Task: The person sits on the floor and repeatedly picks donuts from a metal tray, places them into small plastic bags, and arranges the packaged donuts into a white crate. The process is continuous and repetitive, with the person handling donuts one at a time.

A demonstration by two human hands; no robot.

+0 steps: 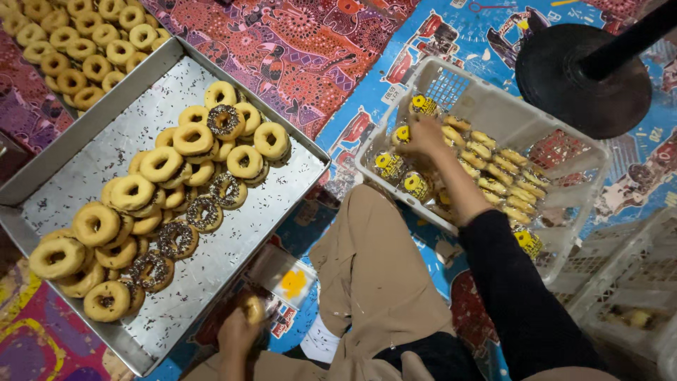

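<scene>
a: what's your right hand point(423, 135) doing, seen from the head camera?

b: it's stretched out ahead of me into the white plastic basket point(564, 152), fingers curled down on a wrapped doughnut with a yellow label point(403, 133). whether i actually grip it i cannot tell; my knuckles hide the fingertips. more wrapped doughnuts point(501, 176) lie in rows just right of that hand, and a few sit close on its near side.

a: and the left?

b: my left hand point(238, 333) is low, close to my knee, closed around a single doughnut point(252, 308) at its fingertips. a clear wrapper with a yellow print point(285, 276) lies just beyond that hand, touching the doughnut or nearly so.

a: what's around it?

b: left of and beyond my left hand is a big metal tray point(106, 152) scattered with chocolate sprinkles, holding a heap of plain and sprinkled doughnuts point(169, 194). farther off past it, a second batch of plain doughnuts point(77, 42).
</scene>
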